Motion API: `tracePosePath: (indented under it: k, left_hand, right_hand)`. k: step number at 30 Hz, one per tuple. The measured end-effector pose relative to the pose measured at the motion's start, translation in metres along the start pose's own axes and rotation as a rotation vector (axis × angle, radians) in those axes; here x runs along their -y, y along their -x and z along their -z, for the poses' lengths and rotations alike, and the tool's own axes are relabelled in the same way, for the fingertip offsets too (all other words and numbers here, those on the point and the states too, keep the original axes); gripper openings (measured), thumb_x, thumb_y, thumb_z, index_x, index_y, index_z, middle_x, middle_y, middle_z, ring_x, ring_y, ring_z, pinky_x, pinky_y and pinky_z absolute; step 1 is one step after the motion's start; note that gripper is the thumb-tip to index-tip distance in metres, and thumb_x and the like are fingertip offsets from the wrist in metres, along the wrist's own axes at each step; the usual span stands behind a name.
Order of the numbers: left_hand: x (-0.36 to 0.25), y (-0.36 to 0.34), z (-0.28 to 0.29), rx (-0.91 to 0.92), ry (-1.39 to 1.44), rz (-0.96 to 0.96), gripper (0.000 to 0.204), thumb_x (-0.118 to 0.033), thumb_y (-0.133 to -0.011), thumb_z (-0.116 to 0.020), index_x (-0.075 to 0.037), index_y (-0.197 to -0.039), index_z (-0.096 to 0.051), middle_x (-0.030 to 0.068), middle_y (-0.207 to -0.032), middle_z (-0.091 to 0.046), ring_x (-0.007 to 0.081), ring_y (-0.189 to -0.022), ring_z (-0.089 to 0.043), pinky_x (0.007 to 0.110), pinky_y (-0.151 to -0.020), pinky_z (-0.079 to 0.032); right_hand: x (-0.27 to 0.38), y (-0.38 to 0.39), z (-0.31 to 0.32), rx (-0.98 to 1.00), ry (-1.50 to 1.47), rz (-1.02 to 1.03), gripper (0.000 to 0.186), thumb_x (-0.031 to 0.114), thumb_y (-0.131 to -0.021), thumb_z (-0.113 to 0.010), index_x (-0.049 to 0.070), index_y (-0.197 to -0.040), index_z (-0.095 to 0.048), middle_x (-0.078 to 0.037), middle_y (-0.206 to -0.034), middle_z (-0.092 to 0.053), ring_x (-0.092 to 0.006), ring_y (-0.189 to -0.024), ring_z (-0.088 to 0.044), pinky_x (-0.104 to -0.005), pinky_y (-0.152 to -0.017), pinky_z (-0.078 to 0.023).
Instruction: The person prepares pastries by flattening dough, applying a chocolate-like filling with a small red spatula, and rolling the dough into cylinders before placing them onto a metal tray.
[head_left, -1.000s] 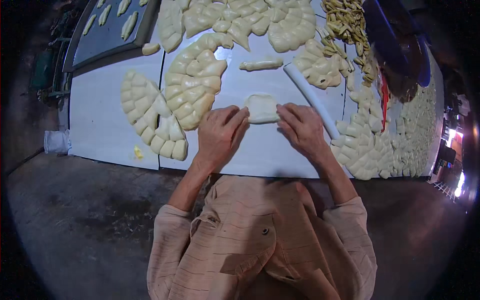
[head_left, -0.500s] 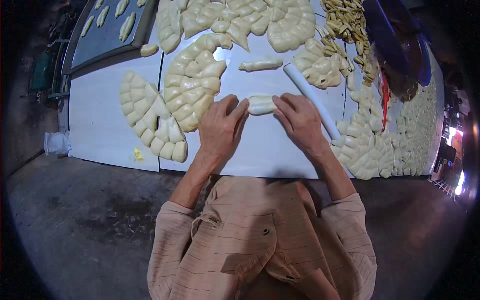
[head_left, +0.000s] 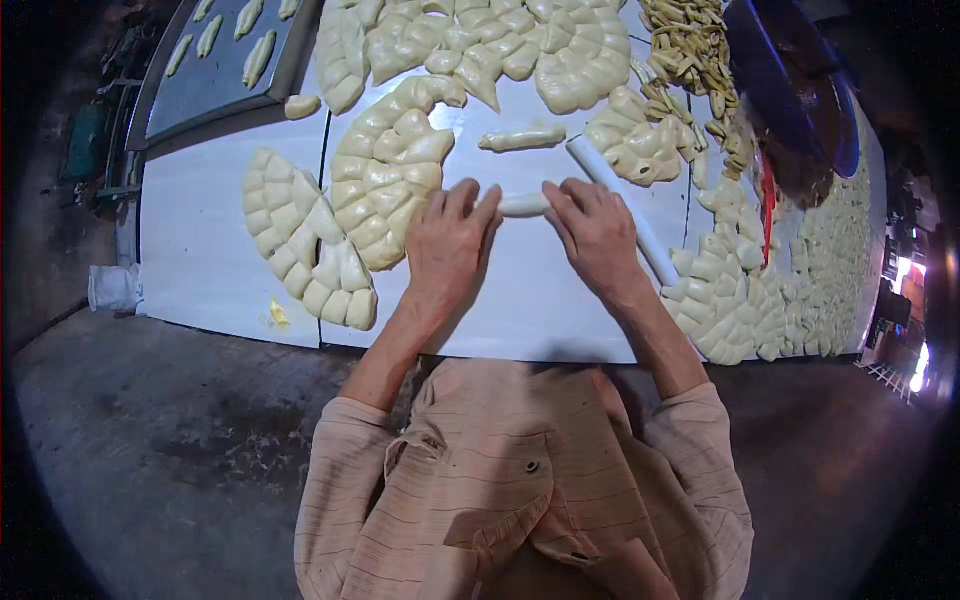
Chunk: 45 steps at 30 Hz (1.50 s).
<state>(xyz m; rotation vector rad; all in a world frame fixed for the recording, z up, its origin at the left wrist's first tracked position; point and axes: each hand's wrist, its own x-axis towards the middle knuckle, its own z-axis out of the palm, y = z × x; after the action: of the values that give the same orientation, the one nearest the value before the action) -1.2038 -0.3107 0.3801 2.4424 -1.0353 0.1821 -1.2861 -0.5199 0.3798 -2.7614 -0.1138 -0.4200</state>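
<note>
Between my hands a short, pale dough roll [head_left: 524, 205] lies crosswise on the white tabletop [head_left: 520, 300]. My left hand [head_left: 452, 238] has its curled fingertips on the roll's left end. On the right end, the thumb and fingers of my right hand [head_left: 600, 232] press in the same way. The fingers hide both ends. A finished-looking longer dough roll [head_left: 522, 138] rests just beyond. Slanting past my right hand is a white rolling pin [head_left: 625, 212]. To the left of my left hand spreads a glossy slab of dough portions [head_left: 390, 170].
A metal tray [head_left: 215, 115] with several shaped dough pieces stands far left. More cut dough [head_left: 290, 225] lies left, and dough pieces [head_left: 730, 295] cover the right side. Banana-like yellowish strips [head_left: 690, 45] are heaped far right, beside a blue basin [head_left: 800, 80] and a red object [head_left: 768, 205].
The flat dough piece between my hands has become a narrower roll. My fingers have curled over its ends, and both hands stay in nearly the same place.
</note>
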Motion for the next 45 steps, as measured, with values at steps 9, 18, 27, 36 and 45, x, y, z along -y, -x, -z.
tracePosePath:
  k: [9, 18, 27, 36, 45]
  left_hand:
    - [0.003, -0.01, 0.001, 0.038, 0.03, -0.017, 0.038, -0.028, -0.084, -0.077, -0.012, -0.118, -0.069, 0.0066, -0.106, -0.061, 0.0257, -0.088, -0.061, 0.04, -0.074, -0.052]
    - [0.009, -0.019, 0.0, 0.021, 0.177, -0.071, 0.016, -0.014, -0.084, -0.073, -0.008, -0.098, -0.067, 0.0077, -0.094, -0.066, 0.0267, -0.085, -0.064, 0.041, -0.072, -0.053]
    - [0.031, -0.092, -0.001, -0.175, 0.173, -0.03, 0.019, -0.019, -0.087, -0.072, -0.011, -0.104, -0.073, 0.009, -0.093, -0.069, 0.0301, -0.087, -0.067, 0.044, -0.076, -0.055]
    - [0.044, -0.089, -0.01, 0.036, 0.046, -0.099, 0.026, -0.033, -0.091, -0.071, -0.01, -0.102, -0.07, 0.0069, -0.099, -0.068, 0.0265, -0.098, -0.065, 0.045, -0.08, -0.051]
    - [0.047, -0.102, 0.008, 0.238, 0.082, -0.103, 0.024, -0.017, -0.078, -0.075, -0.008, -0.1, -0.071, 0.011, -0.09, -0.068, 0.031, -0.091, -0.066, 0.046, -0.089, -0.048]
  right_hand:
    - [0.003, -0.008, 0.003, 0.052, 0.023, 0.065, 0.04, 0.022, -0.091, -0.07, 0.009, -0.128, -0.063, -0.008, -0.115, -0.063, -0.0276, -0.1, -0.062, -0.0414, -0.085, -0.049]
    - [-0.003, -0.027, 0.026, 0.283, -0.253, -0.066, 0.018, 0.014, -0.088, -0.068, 0.005, -0.103, -0.067, -0.012, -0.091, -0.062, -0.0325, -0.084, -0.063, -0.0453, -0.076, -0.051]
    - [-0.034, -0.096, 0.026, 0.008, -0.365, -0.167, 0.024, 0.016, -0.092, -0.069, 0.008, -0.115, -0.07, -0.013, -0.103, -0.07, -0.0302, -0.09, -0.07, -0.0388, -0.079, -0.056]
    - [-0.057, -0.086, -0.004, 0.052, -0.2, 0.046, 0.026, 0.026, -0.093, -0.068, 0.007, -0.111, -0.07, -0.013, -0.106, -0.066, -0.0348, -0.099, -0.066, -0.0447, -0.087, -0.054]
    - [-0.06, -0.092, 0.01, 0.204, -0.247, 0.098, 0.032, 0.015, -0.081, -0.072, 0.005, -0.11, -0.067, -0.013, -0.094, -0.066, -0.0341, -0.089, -0.065, -0.0461, -0.082, -0.051]
